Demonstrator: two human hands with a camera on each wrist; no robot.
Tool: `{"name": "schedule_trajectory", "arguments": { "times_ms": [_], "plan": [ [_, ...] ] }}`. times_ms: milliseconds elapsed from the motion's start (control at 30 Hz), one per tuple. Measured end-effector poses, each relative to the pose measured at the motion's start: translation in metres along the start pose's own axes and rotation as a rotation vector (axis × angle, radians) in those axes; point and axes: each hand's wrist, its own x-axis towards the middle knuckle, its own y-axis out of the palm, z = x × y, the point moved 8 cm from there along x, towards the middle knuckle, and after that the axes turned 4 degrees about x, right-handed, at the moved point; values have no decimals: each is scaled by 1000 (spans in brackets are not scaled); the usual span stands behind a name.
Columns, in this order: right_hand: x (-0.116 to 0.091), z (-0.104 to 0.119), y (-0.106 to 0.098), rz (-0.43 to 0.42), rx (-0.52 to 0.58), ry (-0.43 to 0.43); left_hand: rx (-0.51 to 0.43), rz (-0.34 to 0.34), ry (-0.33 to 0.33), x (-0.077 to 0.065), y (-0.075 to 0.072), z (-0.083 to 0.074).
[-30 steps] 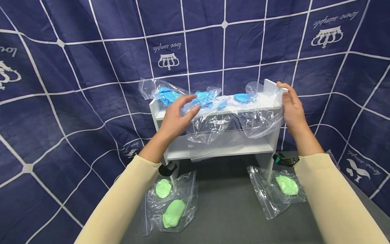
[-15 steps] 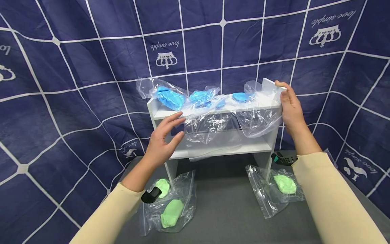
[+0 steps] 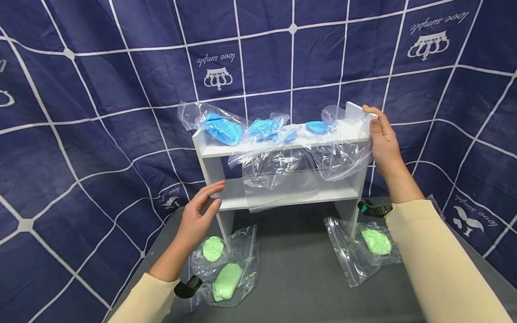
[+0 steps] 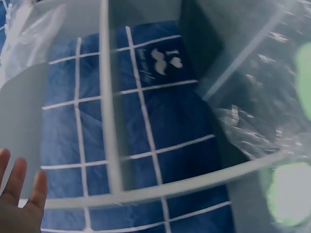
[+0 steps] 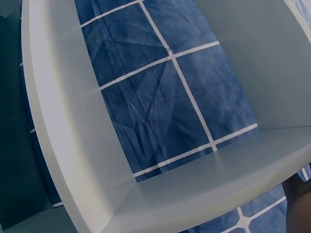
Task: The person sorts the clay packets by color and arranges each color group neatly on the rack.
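Note:
A small white two-tier shelf (image 3: 349, 190) stands against the curtain. My right hand (image 3: 383, 143) grips the top of its right side panel, fingers over the upper edge and thumb at the front. In the right wrist view, part of that hand (image 5: 299, 208) shows beside the panel. My left hand (image 3: 198, 217) is in front of the shelf's left side, fingers loosely spread and holding nothing; its fingertips (image 4: 39, 189) show in the left wrist view. On the top board lie clear bags with blue lumps: one at left (image 3: 224, 130), one in the middle (image 3: 261, 128) and one at right (image 3: 317, 127).
Clear zip bags with pale green lumps lie on the dark grey tabletop (image 3: 296, 278). Two lumps, a round one (image 3: 212, 249) and a longer one (image 3: 227, 281), are at left; another (image 3: 376, 241) is at right. A blue checked curtain (image 3: 266, 63) hangs behind.
My left hand has come away from the left blue bag on the top board, moving down and left. My right hand keeps its grip on the side panel.

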Motion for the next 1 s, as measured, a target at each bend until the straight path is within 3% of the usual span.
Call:
{"name": "schedule_trajectory", "arguments": {
  "times_ms": [167,333,567,700,800,900,1000],
  "plan": [
    [0,-3,-1,3,1,1,37,72,-62,-23,6,22],
    [0,-5,-2,4,4,-1,110,163,-196,-50,10,54],
    [1,-5,-1,22,-33,-6,227,186,-373,-85,7,100],
    [0,-5,-2,18,-18,-12,302,194,-436,-97,6,124],
    [0,-5,-2,15,9,-9,308,223,-488,-104,6,142],
    [0,-5,-2,10,7,-4,303,281,-539,-113,8,157],
    [1,-5,-1,8,1,-3,285,340,-545,-120,11,166]
  ]
}}
